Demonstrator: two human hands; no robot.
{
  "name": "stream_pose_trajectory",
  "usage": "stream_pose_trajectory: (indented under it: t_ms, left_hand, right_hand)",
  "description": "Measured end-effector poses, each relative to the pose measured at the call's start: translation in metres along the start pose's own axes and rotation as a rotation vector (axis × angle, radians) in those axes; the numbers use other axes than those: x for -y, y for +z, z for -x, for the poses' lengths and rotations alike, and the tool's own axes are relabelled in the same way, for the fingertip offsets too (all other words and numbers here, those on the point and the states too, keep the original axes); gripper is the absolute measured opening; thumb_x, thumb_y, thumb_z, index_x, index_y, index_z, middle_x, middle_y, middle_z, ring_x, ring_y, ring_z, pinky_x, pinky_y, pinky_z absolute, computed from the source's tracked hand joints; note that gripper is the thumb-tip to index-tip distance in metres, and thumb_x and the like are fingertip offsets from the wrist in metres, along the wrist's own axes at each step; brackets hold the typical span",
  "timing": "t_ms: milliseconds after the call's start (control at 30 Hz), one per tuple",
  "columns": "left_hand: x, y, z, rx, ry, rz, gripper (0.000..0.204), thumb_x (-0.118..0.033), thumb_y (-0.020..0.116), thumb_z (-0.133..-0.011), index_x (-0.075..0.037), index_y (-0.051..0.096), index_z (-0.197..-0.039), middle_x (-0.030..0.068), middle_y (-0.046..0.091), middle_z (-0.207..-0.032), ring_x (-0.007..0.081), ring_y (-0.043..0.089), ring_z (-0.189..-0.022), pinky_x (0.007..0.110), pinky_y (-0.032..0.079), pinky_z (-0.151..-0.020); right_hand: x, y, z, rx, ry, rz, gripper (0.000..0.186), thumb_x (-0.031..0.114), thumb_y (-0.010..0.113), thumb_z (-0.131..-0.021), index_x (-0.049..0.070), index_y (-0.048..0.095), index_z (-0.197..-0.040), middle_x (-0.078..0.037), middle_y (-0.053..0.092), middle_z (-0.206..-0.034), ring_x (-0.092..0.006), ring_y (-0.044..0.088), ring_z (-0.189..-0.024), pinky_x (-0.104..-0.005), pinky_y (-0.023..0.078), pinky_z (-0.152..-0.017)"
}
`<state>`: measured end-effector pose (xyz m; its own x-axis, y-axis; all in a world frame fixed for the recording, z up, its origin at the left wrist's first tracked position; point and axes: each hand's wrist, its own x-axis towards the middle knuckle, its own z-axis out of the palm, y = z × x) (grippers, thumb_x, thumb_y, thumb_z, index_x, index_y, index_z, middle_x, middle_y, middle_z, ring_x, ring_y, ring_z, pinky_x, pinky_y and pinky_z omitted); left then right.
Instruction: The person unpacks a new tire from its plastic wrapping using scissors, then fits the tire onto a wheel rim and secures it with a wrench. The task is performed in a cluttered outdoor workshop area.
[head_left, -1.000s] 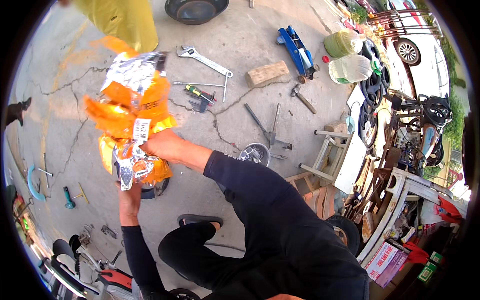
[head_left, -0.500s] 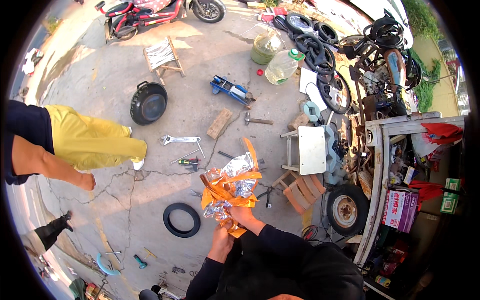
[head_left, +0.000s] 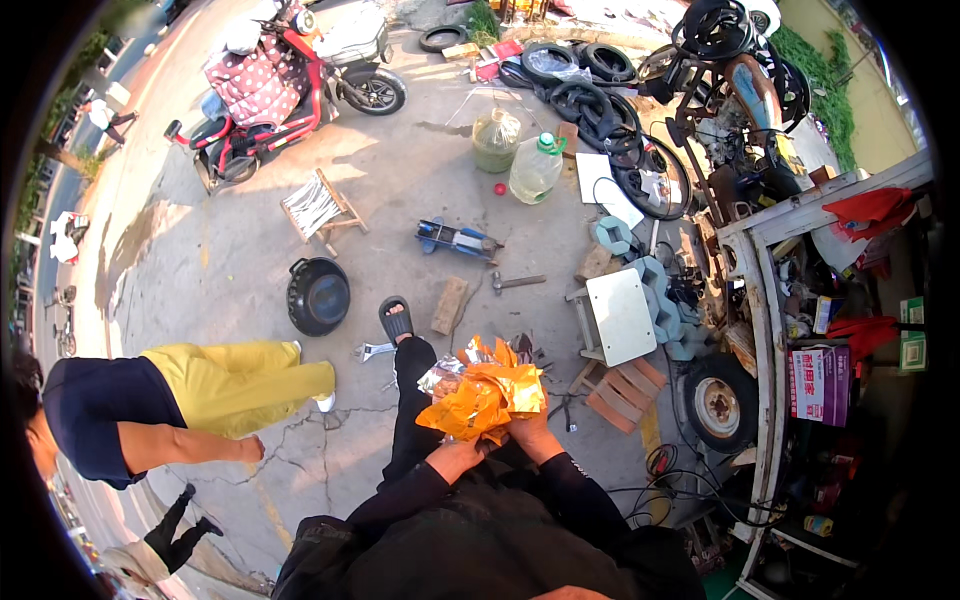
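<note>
My left hand point(head_left: 458, 455) and my right hand point(head_left: 530, 428) are closed on a crumpled orange and silver foil wrapper point(head_left: 482, 392) low in the middle of the view; some fingertips are hidden beneath it. My left foot point(head_left: 396, 322), in a dark sandal, is just beyond the wrapper. Beside that foot an adjustable wrench point(head_left: 373, 351) lies on the cracked pavement, partly hidden by my leg. A wooden block point(head_left: 448, 305) and a hammer point(head_left: 518, 281) lie above the wrapper.
A person point(head_left: 222, 390) in yellow trousers is at left, another point(head_left: 182, 530) below. A blue jack point(head_left: 457, 238), black basin point(head_left: 318, 295) and folding stool point(head_left: 313, 208) stand ahead. A scooter point(head_left: 270, 100) is behind. A white stool point(head_left: 617, 315), tyres point(head_left: 600, 110) and cluttered shelving point(head_left: 770, 300) line the right.
The view has swung forward toward the scooter. My hands have moved rightward with the wrapper, now more bunched. My left leg now shows stretched forward. The person in yellow stays at left.
</note>
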<state>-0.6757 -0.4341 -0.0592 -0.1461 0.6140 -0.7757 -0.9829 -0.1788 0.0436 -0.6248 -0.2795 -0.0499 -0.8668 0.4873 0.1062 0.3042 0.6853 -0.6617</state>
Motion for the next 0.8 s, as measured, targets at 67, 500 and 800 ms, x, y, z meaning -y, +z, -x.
stream_pose_trajectory:
  t_ms: [67,500,800]
  left_hand:
    - [-0.051,0.043,-0.013,0.184,-0.092,-0.101,0.039,-0.034,0.06,-0.099,-0.016,0.052,-0.133,0.0044,0.056,-0.134,0.0255,0.056,-0.124,0.054,0.051,-0.099]
    - [-0.434,0.079,-0.066,-0.04,-0.379,-0.295,0.098,-0.083,0.036,-0.088,-0.01,0.029,-0.153,0.0195,0.042,-0.148,0.0365,0.049,-0.131,0.051,0.039,-0.109]
    - [-0.597,0.122,-0.074,0.04,-0.223,-0.297,0.094,-0.085,0.031,-0.087,-0.018,0.037,-0.151,0.0149,0.045,-0.146,0.035,0.051,-0.126,0.05,0.04,-0.108]
  right_hand:
    - [-0.012,0.004,-0.029,-0.106,0.16,-0.019,0.03,0.02,0.073,-0.083,0.007,0.068,-0.109,-0.01,0.071,-0.11,-0.0299,0.065,-0.104,-0.04,0.05,-0.091]
    - [0.146,0.186,-0.351,0.72,0.059,0.866,0.03,0.03,0.058,-0.089,0.012,0.073,-0.107,-0.01,0.064,-0.106,-0.0267,0.063,-0.099,-0.0393,0.049,-0.077]
    - [0.22,0.176,-0.533,0.734,-0.137,0.747,0.035,0.03,0.059,-0.086,0.01,0.075,-0.11,-0.011,0.063,-0.11,-0.0311,0.061,-0.105,-0.0376,0.048,-0.079]
